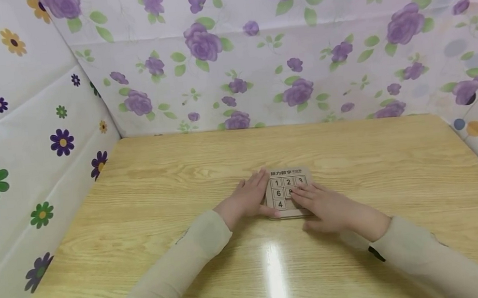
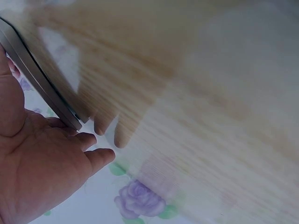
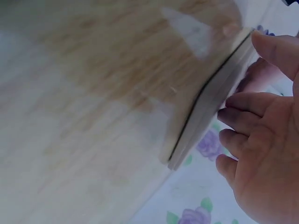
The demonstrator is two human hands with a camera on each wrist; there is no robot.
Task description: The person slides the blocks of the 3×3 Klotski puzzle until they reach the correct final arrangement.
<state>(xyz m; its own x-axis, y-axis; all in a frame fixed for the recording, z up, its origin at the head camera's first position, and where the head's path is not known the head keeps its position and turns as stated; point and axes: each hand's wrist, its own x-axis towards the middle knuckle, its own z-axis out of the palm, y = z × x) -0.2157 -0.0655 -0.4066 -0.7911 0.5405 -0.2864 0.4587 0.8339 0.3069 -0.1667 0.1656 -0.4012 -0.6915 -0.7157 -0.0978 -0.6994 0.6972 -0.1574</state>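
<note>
A number slide puzzle [image 1: 281,214] lies on the wooden table, its tiles 1, 2, 3, 6 and 4 showing and the 8 partly covered. Along its left side rests my left hand [image 1: 249,197], fingers straight by the upper left corner and thumb at the lower left corner. My right hand [image 1: 325,208] reaches over the right side, with fingertips on the tiles by the 8; it hides the lower right part. In the left wrist view the puzzle's edge [image 2: 39,81] runs beside the left hand. The right wrist view shows the puzzle's side [image 3: 212,100] by the right fingers.
The wood-grain table [image 1: 172,175] extends around the puzzle, with a bright light reflection near the front. A purple-flowered cloth [image 1: 214,83] hangs behind it. Patterned cloths [image 1: 37,141] also stand at the left and right sides.
</note>
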